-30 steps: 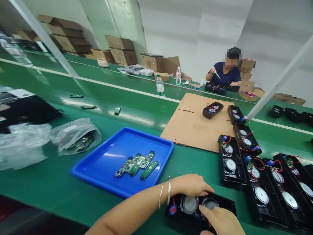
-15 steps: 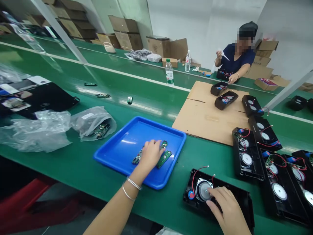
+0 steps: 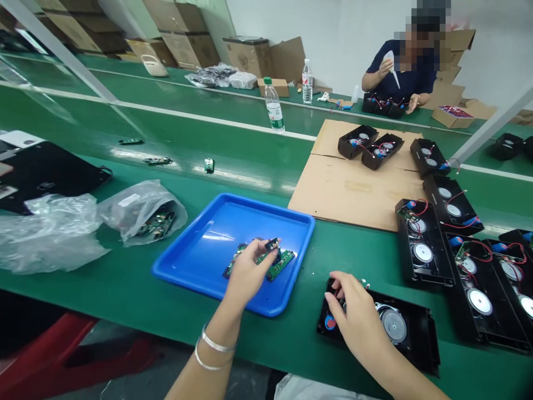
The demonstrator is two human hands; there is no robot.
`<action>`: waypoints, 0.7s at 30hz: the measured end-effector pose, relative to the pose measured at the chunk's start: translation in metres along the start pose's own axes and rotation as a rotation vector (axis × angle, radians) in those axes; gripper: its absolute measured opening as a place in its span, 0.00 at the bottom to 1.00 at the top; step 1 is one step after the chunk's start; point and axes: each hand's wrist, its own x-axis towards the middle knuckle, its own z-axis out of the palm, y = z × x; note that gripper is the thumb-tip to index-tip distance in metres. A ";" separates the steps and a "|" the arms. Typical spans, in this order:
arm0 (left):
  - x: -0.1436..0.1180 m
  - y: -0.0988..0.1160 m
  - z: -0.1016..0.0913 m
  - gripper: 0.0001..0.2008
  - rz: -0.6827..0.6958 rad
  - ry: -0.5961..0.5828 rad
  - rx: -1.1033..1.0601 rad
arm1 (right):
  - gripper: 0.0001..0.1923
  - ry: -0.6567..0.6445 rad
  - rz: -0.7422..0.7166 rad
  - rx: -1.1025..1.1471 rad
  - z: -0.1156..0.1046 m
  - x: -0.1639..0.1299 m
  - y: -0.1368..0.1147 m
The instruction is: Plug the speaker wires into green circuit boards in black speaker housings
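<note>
Board-fitting step: our left hand (image 3: 245, 272) pinches a circuit board (image 3: 270, 247) above the blue tray (image 3: 200, 266); right hand (image 3: 350, 316), fingers loosely curled, steadies the speaker housing (image 3: 410, 333), which we judge receives it next.

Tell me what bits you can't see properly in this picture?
- Left end of the speaker case, head view: the right hand covers it.
- Green circuit board in the left hand: its fingers hide part of it; the print is too small.
- Boards inside the plastic bag: blurred by crinkled plastic.
</note>
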 end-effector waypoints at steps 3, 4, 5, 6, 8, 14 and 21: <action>-0.025 0.005 0.006 0.16 -0.061 -0.066 -0.220 | 0.08 0.019 -0.039 0.098 0.000 0.001 0.001; -0.033 0.007 0.009 0.18 -0.089 -0.089 -0.277 | 0.08 0.051 -0.056 0.163 0.001 0.000 0.000; -0.040 0.008 0.013 0.19 -0.115 -0.108 -0.321 | 0.07 0.104 -0.064 0.238 0.001 0.000 -0.002; -0.047 0.010 0.017 0.19 -0.148 -0.124 -0.368 | 0.07 0.170 -0.062 0.324 0.002 -0.001 -0.004; -0.057 0.012 0.025 0.21 -0.241 -0.157 -0.504 | 0.09 0.304 -0.032 0.521 0.004 -0.003 -0.008; -0.075 0.017 0.039 0.22 -0.472 -0.347 -0.884 | 0.23 0.184 0.229 0.939 0.001 0.000 -0.008; -0.081 0.013 0.044 0.26 -0.397 -0.423 -0.852 | 0.08 0.012 0.230 0.822 -0.027 0.000 -0.003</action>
